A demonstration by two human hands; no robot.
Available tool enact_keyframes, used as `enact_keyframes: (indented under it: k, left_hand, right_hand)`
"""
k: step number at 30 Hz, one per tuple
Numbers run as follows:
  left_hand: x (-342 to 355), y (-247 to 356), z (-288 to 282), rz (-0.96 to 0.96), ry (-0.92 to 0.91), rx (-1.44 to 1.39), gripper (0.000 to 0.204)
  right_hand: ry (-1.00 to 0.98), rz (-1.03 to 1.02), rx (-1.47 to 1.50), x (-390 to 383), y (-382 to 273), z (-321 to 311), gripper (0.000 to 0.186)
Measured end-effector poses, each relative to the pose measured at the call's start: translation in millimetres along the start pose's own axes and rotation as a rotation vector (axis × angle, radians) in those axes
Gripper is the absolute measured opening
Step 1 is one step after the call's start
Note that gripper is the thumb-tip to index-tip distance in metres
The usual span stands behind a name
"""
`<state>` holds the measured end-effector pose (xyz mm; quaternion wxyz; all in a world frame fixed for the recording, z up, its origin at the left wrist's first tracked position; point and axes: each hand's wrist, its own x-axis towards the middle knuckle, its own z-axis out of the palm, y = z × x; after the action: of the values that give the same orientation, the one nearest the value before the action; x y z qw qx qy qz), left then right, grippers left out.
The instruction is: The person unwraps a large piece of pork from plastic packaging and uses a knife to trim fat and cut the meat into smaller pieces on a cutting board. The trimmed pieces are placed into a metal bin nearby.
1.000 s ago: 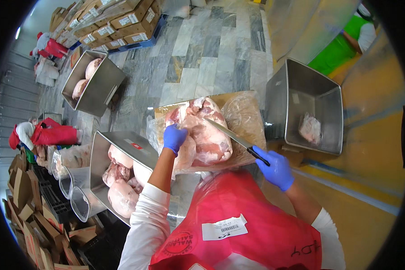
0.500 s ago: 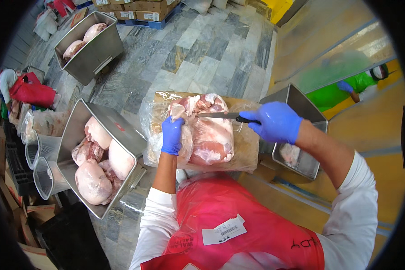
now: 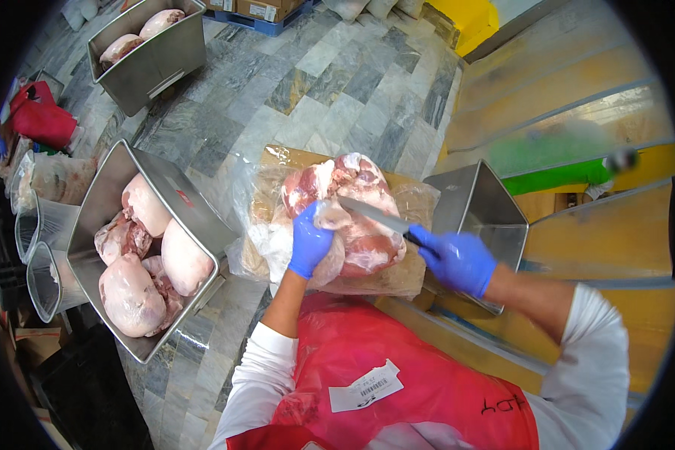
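Meat block [image 3: 371, 251]: rests on plastic film [image 3: 240, 259] over a cardboard box [image 3: 281, 155], just ahead of the red apron [image 3: 420, 352]. Left hand [image 3: 310, 244]: pinches a pale flap [image 3: 332, 217] at the left side of the meat, fingers closed. Right hand [image 3: 457, 262]: wraps around the handle of a knife [image 3: 375, 215], blade slanting up and left over the meat, tip just beside the left fingers. Depth of blade in meat: not clear. Risks, as judged: nick to left glove, from overshoot of the tip or sudden tearing of the flap under pull; slide of meat on slick film; loose film snagging the blade. Edges: left metal bin [image 3: 176, 199], holding pale pieces [image 3: 131, 296], near the film; right metal bin [image 3: 454, 191] just beside the box, partly behind the right hand, likely limiting low swings. Open room: tiled floor [image 3: 270, 112] beyond the far edge.
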<state>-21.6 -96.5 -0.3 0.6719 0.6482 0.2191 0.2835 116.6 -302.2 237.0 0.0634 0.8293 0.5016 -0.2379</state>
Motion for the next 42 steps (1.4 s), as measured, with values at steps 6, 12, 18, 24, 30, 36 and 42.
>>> enact_keyframes:
  k: [6,12,18,24,30,36,42]
  left_hand:
    - [-9.9,5.7,7.0,0.036,-0.015,0.127,0.026]
    - [1.1,-14.3,-11.9,-0.074,0.058,0.000,0.015]
    - [30.5,-18.5,-56.7,-0.516,0.116,-0.781,0.026]
    - [51.3,-3.0,-67.7,-0.630,-0.170,-0.180,0.041]
    - [34.3,56.8,-6.5,-0.132,-0.395,1.266,0.066]
    - [95.5,10.2,-15.7,-0.154,-0.925,1.475,0.064]
    - [140.6,-1.5,-21.6,-0.046,-1.085,1.426,0.047]
  right_hand:
    - [0.133,0.094,0.048,-29.6,22.7,136.4,0.056]
    - [0.214,0.120,0.088,-22.8,22.8,159.1,0.056]
    - [0.218,0.199,0.177,-83.7,42.0,171.1,0.057]
    - [0.437,0.244,0.413,-116.2,36.4,204.9,0.054]
    - [0.531,0.439,0.751,-92.6,48.3,183.3,0.051]
    - [0.335,0.335,1.206,-77.8,60.3,212.4,0.055]
    - [0.257,0.394,1.319,-92.4,41.9,224.0,0.053]
